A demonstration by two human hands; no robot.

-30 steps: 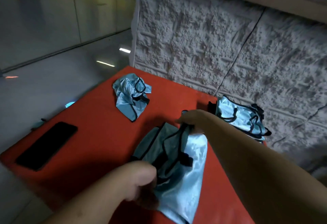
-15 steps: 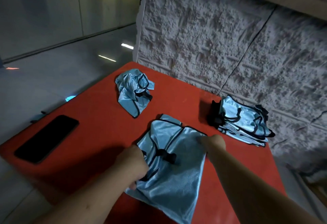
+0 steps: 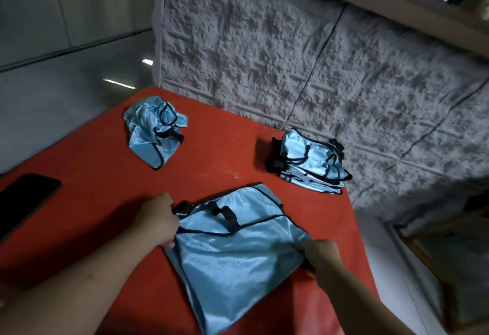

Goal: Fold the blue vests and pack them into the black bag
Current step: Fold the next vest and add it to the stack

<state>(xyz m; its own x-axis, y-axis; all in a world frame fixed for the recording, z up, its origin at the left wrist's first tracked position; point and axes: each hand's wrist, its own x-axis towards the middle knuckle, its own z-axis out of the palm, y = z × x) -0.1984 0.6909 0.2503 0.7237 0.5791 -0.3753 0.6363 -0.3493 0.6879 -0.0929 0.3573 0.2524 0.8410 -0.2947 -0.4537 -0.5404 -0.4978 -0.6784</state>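
Observation:
A shiny blue vest (image 3: 232,258) with black trim lies spread on the red table (image 3: 87,189) in front of me. My left hand (image 3: 158,222) grips its left edge near a black strap. My right hand (image 3: 321,255) pinches its right edge. A crumpled blue vest (image 3: 153,129) lies at the far left of the table. A stack of folded blue vests (image 3: 311,162) sits at the far right by the wall. No black bag is in view.
A black phone (image 3: 23,199) lies at the table's left edge. A rough grey stone wall (image 3: 317,69) stands right behind the table. Glossy floor stretches to the left; the table's right edge drops off beside my right arm.
The vest has been pulled toward me and spread flatter. My right hand moved from its far edge down to the right edge; my left hand shifted to the left edge.

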